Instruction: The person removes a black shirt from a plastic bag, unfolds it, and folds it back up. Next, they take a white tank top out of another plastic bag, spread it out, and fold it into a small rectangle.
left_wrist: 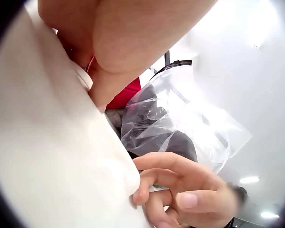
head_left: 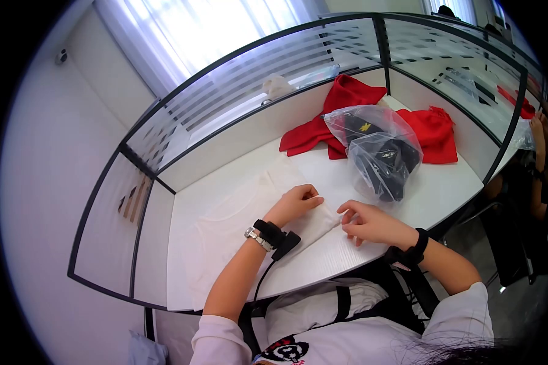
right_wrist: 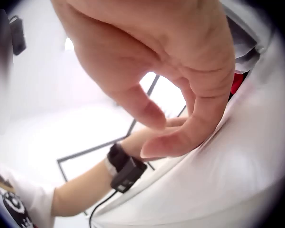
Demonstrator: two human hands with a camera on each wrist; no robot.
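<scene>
A thin white garment (head_left: 243, 213) lies spread on the white table, its neckline towards the left. My left hand (head_left: 295, 204) is over its right part with fingers bent; in the left wrist view the cloth (left_wrist: 52, 142) creases up at this hand (left_wrist: 128, 38), apparently pinched. At the garment's right edge is my right hand (head_left: 374, 223), its fingers loosely bent and the fingertips against the cloth. The right wrist view shows a gap between thumb and fingers of the right hand (right_wrist: 157, 61), above the white cloth (right_wrist: 247, 152).
Clear plastic bags with dark caps (head_left: 383, 152) stand beyond my right hand. Red cloth (head_left: 313, 131) lies behind and beside them. A low partition with a black frame (head_left: 380, 42) surrounds the table's back and sides. A white bundle (head_left: 323, 301) is below the front edge.
</scene>
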